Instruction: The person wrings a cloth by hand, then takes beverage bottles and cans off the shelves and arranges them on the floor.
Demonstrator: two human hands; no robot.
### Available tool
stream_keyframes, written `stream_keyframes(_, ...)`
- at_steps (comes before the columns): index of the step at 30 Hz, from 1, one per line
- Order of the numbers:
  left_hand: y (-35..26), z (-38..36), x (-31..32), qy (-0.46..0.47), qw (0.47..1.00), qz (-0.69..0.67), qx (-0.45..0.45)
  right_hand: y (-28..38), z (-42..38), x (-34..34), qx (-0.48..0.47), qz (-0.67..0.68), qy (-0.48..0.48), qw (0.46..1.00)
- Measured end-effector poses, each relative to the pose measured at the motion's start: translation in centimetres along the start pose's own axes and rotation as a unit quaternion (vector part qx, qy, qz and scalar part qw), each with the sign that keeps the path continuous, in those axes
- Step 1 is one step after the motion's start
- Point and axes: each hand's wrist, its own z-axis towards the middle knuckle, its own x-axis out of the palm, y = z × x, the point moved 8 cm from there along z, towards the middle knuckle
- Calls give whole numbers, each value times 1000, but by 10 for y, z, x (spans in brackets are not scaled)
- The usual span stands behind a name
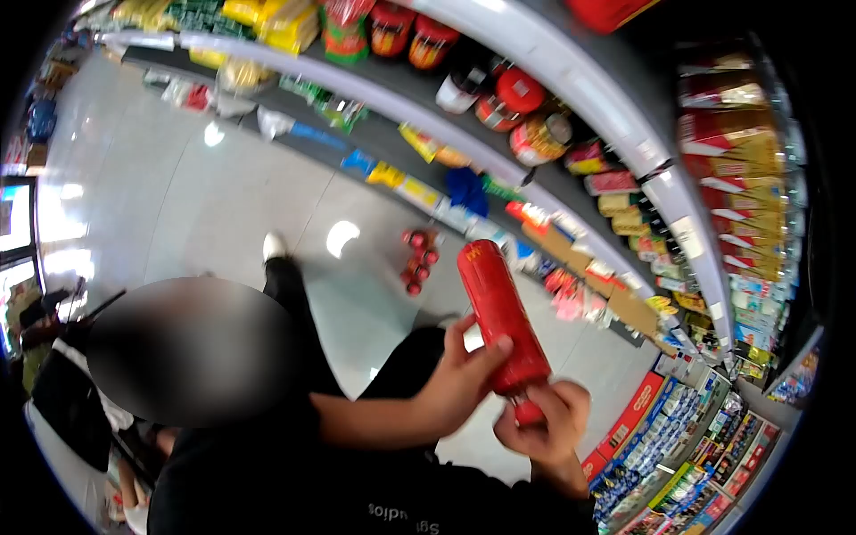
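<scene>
A red cylindrical bottle (501,312) is held at a slant in front of my body, its broad end up and its narrow neck and red cap (528,411) pointing down toward me. My left hand (468,370) wraps round the lower part of the bottle, with the thumb lying across its side. At the neck, my right hand (548,419) has its fingers closed around the cap. Fine print on the bottle is too small to read.
Several red-topped items (419,260) stand on the tiled floor (232,205) beside the shelf. Stocked shelves (535,183) with jars and packets run along the right. Another shelf of small goods (660,437) is at lower right. A person (71,401) is at the left.
</scene>
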Motion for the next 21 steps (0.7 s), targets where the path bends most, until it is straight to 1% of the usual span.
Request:
stream_keyframes(1, -1, 5, -22, -25, 1000, 3, -5, -7, -8, 24, 11, 40, 21, 999)
stream_keyframes(2, -1, 9, -47, -70, 997, 5, -11, -13, -16, 47, 26, 80, 37, 996)
stream_keyframes(3, -2, 13, -71, -113, 993, 7, -17, -17, -23, 69, 37, 97, 54, 993)
stream_keyframes(5, -2, 25, -116, -154, 988, -32, 10, -26, -36, 114, 95, 123, 111, 982)
stream_keyframes(6, -4, 31, -136, -180, 983, -21, 2, -30, -42, 135, 104, 136, 133, 976)
stream_keyframes(7, -5, 41, -156, -188, 982, -11, -7, -34, -48, 155, 112, 147, 154, 971)
stream_keyframes(9, -7, 66, -198, -206, 978, -39, -7, -48, -66, 199, 199, 163, 222, 941)
stream_keyframes(10, -5, 81, -223, -212, 976, -42, -9, -52, -67, 216, 189, 142, 225, 945)
stream_keyframes(11, -4, 100, -244, -179, 982, -61, 6, -59, -72, 236, 191, 143, 230, 943)
stream_keyframes(12, -5, 117, -259, -146, 986, -80, 21, -63, -75, 255, 159, 101, 237, 953)
stream_keyframes(13, -6, 130, -273, -149, 985, -88, 19, -68, -80, 272, 124, 58, 245, 960)
stream_keyframes(15, -14, 153, -312, -235, 972, 11, 0, -82, -91, 314, 120, 41, 280, 952)
stream_keyframes(16, -17, 165, -327, -238, 971, 3, 0, -89, -98, 335, 117, 26, 306, 944)
stream_keyframes(18, -25, 188, -361, -266, 959, 95, -28, -105, -102, 375, 129, 24, 314, 940)
stream_keyframes(19, -29, 200, -374, -269, 959, 89, -32, -115, -106, 394, 145, 22, 319, 936)
stream_keyframes(20, -33, 209, -388, -289, 946, 142, -32, -123, -111, 414, 147, 21, 327, 933)
stream_keyframes(21, -41, 213, -392, -306, 931, 196, -31, -138, -114, 434, 180, 26, 321, 929)
